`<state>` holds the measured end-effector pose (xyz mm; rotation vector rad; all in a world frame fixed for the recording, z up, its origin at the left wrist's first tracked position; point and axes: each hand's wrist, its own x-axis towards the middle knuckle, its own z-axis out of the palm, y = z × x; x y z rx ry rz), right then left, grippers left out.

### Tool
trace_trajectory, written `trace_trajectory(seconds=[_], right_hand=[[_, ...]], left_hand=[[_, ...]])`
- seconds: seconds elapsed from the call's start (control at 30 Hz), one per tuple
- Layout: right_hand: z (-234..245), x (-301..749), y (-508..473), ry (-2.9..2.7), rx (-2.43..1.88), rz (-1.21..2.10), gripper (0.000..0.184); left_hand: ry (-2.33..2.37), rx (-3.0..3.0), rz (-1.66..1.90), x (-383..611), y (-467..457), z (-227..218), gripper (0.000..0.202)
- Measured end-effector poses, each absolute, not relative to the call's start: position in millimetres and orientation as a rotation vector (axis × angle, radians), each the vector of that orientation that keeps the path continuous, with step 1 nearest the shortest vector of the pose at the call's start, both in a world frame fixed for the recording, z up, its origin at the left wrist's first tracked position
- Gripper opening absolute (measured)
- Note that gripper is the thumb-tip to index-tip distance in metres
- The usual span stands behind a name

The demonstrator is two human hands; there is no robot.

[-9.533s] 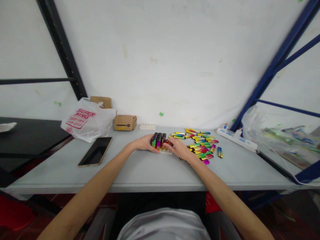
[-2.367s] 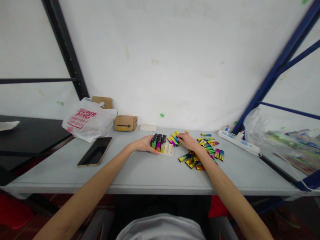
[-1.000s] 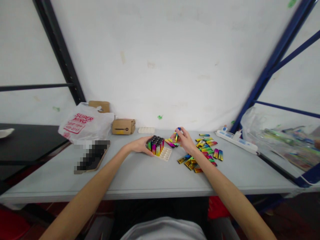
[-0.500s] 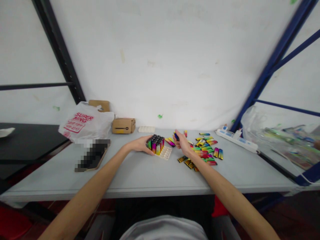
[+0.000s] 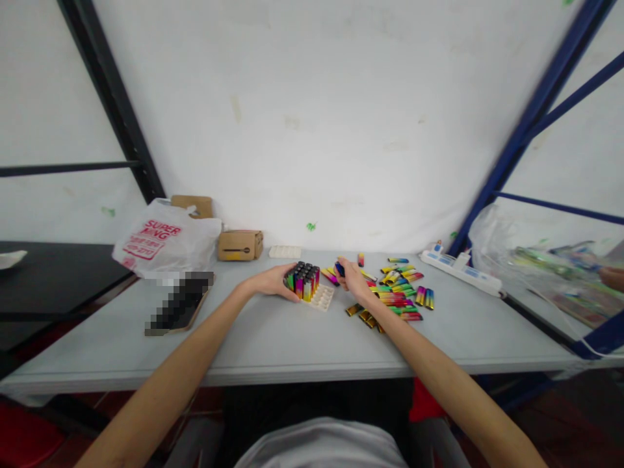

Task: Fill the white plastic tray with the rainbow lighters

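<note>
Several lighters (image 5: 306, 281) with black tops and shiny multicoloured bodies stand packed upright in a pale tray (image 5: 324, 298) with holes. My left hand (image 5: 271, 281) is wrapped round the left side of this group, thumb in front and fingers mostly hidden behind. To the right of the tray, my right hand (image 5: 354, 281) pinches a dark blue lighter (image 5: 340, 268), raised above the table. Beside and under that forearm lie several loose lighters (image 5: 397, 300) in a spread-out heap. The tray's right-hand holes show without lighters in them.
A second pale tray (image 5: 285, 252) and a cardboard box (image 5: 240, 246) stand by the wall. On the left are a white plastic bag (image 5: 168, 237) and a partly blurred phone-like dark object (image 5: 182, 304). A white power strip (image 5: 461, 273) lies at right.
My right hand has moved slightly left toward the tray with the lighter. My left hand stays round the upright lighters.
</note>
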<state>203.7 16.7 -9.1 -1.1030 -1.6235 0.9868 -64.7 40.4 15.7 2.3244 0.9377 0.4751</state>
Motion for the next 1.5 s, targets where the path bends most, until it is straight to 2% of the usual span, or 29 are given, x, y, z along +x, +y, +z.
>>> trace_trajectory(seconds=[0.2,0.43,0.73,0.97,1.23,1.33,1.5], right_hand=[[-5,201,15,-1.648,-0.993,0.897,0.062],[-8,205,20,-1.832,-0.973,0.6,0.039],[-14,200,16,-1.789,-0.904,0.64,0.033],[-8,201,14,-2.015,-1.007,0.353,0.02],[-5,203,12,-2.148,-1.037,0.227,0.016],[-6,200,12,-2.247,-1.044,0.194,0.021],[-5,202,12,-2.336,-1.07,0.149,0.02]], left_hand=[[0.925,2.331,0.465,-65,42,15,0.093],[0.916,2.339,0.463,-64,40,17,0.089],[0.927,2.312,0.461,-62,35,22,0.084],[0.881,2.293,0.474,-64,38,17,0.082],[0.929,2.314,0.468,-65,38,17,0.084],[0.912,2.293,0.468,-65,37,19,0.084],[0.911,2.282,0.488,-64,36,19,0.09]])
